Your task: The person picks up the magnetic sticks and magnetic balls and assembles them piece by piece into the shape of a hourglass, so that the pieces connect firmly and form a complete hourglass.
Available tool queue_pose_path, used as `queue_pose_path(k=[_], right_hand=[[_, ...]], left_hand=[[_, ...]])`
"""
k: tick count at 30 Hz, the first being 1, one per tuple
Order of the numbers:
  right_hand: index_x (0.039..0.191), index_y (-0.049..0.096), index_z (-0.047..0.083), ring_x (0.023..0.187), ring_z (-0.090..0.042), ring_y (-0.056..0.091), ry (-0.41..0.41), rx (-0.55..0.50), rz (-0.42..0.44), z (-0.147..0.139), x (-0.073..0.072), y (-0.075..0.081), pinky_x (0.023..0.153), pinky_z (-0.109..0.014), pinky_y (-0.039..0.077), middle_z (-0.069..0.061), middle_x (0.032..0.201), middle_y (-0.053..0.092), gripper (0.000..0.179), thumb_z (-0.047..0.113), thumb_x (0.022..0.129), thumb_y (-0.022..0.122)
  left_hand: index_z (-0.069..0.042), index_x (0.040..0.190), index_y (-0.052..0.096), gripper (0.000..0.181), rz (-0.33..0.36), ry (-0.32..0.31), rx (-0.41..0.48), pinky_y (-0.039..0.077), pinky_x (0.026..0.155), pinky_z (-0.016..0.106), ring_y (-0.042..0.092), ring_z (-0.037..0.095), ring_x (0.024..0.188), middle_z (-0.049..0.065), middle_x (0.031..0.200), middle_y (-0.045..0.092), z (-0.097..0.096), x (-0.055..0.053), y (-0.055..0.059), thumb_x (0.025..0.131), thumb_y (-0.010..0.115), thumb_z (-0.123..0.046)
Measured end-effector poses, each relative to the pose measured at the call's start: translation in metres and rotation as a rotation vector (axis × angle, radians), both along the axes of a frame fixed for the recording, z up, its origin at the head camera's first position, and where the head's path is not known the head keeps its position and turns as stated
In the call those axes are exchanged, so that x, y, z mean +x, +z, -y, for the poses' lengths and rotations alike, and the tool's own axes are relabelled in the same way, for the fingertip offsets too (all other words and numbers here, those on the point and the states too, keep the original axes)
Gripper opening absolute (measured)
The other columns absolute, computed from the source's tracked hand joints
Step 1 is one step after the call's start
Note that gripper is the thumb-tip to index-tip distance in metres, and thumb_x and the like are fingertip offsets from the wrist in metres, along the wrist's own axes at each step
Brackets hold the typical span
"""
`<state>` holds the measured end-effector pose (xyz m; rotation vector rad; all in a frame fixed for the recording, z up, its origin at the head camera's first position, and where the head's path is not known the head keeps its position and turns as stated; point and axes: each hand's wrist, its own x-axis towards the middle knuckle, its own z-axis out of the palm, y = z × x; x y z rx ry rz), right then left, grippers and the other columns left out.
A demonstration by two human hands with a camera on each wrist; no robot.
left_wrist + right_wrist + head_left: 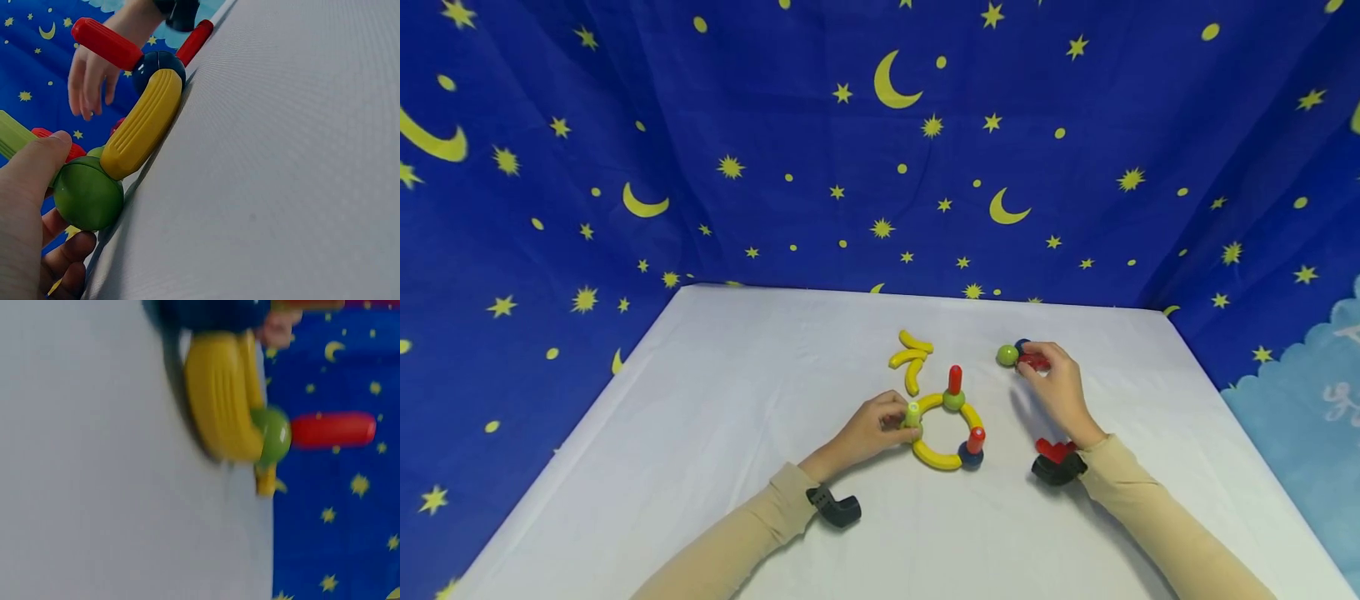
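Note:
My left hand (872,427) grips a green ball (90,195), thumb on one side and fingers around the other. A light green rod (913,412) stands on that ball. The ball belongs to a ring of curved yellow sticks (937,459) lying on the table. Upright red rods stand on the ring's other balls, green (953,402) at the back and dark blue (972,458) at the front right. Over at the back right, my right hand (1062,396) is above red pieces (1036,362), fingers spread and loosely bent, beside a loose green ball (1007,356) and a dark blue ball.
Loose curved yellow sticks (912,377) lie behind the ring on the white table (760,375). More red pieces (1054,450) are by my right wrist, partly covered by the black wrist camera (1058,469). A blue star-patterned cloth (820,167) hangs behind.

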<state>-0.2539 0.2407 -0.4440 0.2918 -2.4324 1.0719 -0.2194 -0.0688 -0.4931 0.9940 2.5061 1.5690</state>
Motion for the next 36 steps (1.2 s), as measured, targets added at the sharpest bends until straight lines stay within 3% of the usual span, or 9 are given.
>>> queue_pose_path(k=[3, 8, 10, 12, 20, 25, 29, 32, 36], right_hand=[[0.113, 0.061, -0.011, 0.094, -0.038, 0.062, -0.01, 0.041, 0.088, -0.008, -0.009, -0.004, 0.073, -0.014, 0.044, -0.029, 0.107, 0.063, 0.032, -0.006, 0.081, 0.066], [0.117, 0.058, -0.012, 0.104, -0.042, 0.058, -0.008, 0.076, 0.175, -0.015, -0.017, -0.013, 0.087, -0.046, 0.047, -0.032, 0.114, 0.059, 0.037, -0.006, 0.081, 0.064], [0.118, 0.058, -0.012, 0.106, -0.044, 0.056, -0.008, 0.083, 0.189, -0.017, -0.019, -0.016, 0.09, -0.052, 0.045, -0.033, 0.116, 0.058, 0.037, -0.007, 0.081, 0.064], [0.118, 0.058, -0.011, 0.107, -0.044, 0.056, -0.01, 0.098, 0.206, -0.017, -0.019, -0.018, 0.092, -0.053, 0.045, -0.033, 0.116, 0.058, 0.037, -0.007, 0.081, 0.065], [0.113, 0.06, -0.01, 0.098, -0.041, 0.06, -0.01, 0.134, 0.245, -0.018, -0.013, -0.018, 0.082, -0.048, 0.051, -0.031, 0.107, 0.061, 0.036, -0.001, 0.08, 0.069], [0.111, 0.062, -0.008, 0.093, -0.033, 0.063, 0.006, 0.043, 0.157, -0.011, 0.006, -0.006, 0.075, -0.023, 0.054, -0.026, 0.106, 0.064, 0.036, -0.002, 0.077, 0.073], [0.112, 0.063, -0.006, 0.092, -0.004, 0.06, 0.095, -0.078, 0.068, 0.005, 0.032, 0.007, 0.075, -0.005, 0.046, -0.02, 0.106, 0.066, 0.037, 0.0, 0.077, 0.075], [0.112, 0.063, -0.005, 0.092, 0.007, 0.056, 0.206, -0.2, 0.043, 0.022, 0.057, 0.021, 0.081, -0.005, 0.046, -0.018, 0.107, 0.065, 0.036, -0.004, 0.077, 0.073], [0.113, 0.063, -0.004, 0.094, -0.001, 0.059, 0.333, -0.314, 0.048, 0.038, 0.079, 0.03, 0.085, -0.011, 0.048, -0.011, 0.11, 0.065, 0.04, -0.011, 0.075, 0.072]], left_hand=[[-0.015, 0.092, 0.071, 0.012, 0.019, -0.005, 0.006, 0.046, 0.072, 0.021, 0.052, 0.014, 0.081, -0.001, 0.094, 0.057, -0.001, 0.0, -0.001, 0.085, 0.072, -0.025], [-0.013, 0.092, 0.071, 0.012, 0.023, 0.002, 0.011, 0.047, 0.071, 0.028, 0.054, 0.023, 0.081, 0.002, 0.094, 0.058, -0.003, 0.001, -0.003, 0.084, 0.072, -0.022], [-0.01, 0.093, 0.071, 0.012, 0.017, 0.005, 0.009, 0.047, 0.071, 0.031, 0.054, 0.027, 0.08, 0.005, 0.094, 0.058, -0.004, 0.002, -0.002, 0.084, 0.072, -0.019], [-0.007, 0.093, 0.071, 0.012, 0.013, 0.004, 0.005, 0.047, 0.07, 0.034, 0.054, 0.03, 0.08, 0.007, 0.094, 0.058, -0.005, 0.004, 0.001, 0.085, 0.072, -0.016], [-0.002, 0.092, 0.07, 0.01, 0.009, -0.021, 0.012, 0.048, 0.071, 0.035, 0.053, 0.034, 0.08, 0.008, 0.092, 0.058, -0.004, 0.018, 0.031, 0.085, 0.07, -0.01], [-0.003, 0.092, 0.07, 0.01, 0.01, -0.021, 0.018, 0.048, 0.071, 0.034, 0.054, 0.033, 0.08, 0.009, 0.092, 0.058, -0.004, 0.018, 0.031, 0.085, 0.07, -0.011], [-0.002, 0.092, 0.07, 0.011, 0.006, -0.023, 0.016, 0.049, 0.071, 0.031, 0.054, 0.033, 0.081, 0.009, 0.093, 0.058, -0.004, 0.018, 0.03, 0.085, 0.071, -0.01], [-0.005, 0.092, 0.07, 0.011, -0.002, -0.02, 0.009, 0.048, 0.071, 0.025, 0.055, 0.025, 0.079, 0.007, 0.094, 0.058, -0.002, 0.012, 0.021, 0.085, 0.071, -0.013], [-0.012, 0.091, 0.07, 0.011, 0.006, -0.003, 0.011, 0.045, 0.071, 0.02, 0.052, 0.014, 0.079, 0.001, 0.094, 0.058, -0.001, 0.002, 0.002, 0.084, 0.072, -0.021]])
